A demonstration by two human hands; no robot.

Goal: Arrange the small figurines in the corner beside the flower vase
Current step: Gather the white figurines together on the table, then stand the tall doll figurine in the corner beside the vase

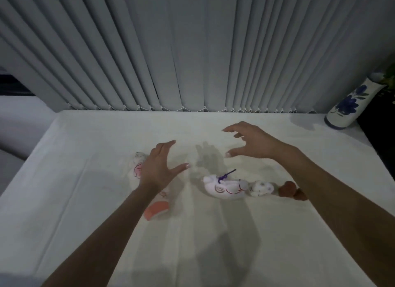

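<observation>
Several small figurines lie on the white tablecloth (pixel 85 201). A white figurine with a purple cord (pixel 224 187) lies at centre, a smaller white figurine (pixel 261 188) sits right of it, and a brown figurine (pixel 289 189) is partly hidden by my right forearm. A white and pink figurine (pixel 136 166) lies at the left, half covered by my left hand (pixel 159 168), which hovers open over it. A pink-based figurine (pixel 157 209) shows under my left wrist. My right hand (pixel 250 142) hovers open above the table, fingers spread and curled. The blue-flowered vase (pixel 350 105) stands in the far right corner.
Grey vertical blinds (pixel 192 51) hang along the table's back edge. A dark surface (pixel 380 124) borders the table to the right of the vase. The table's left edge drops off toward a grey area (pixel 19 126).
</observation>
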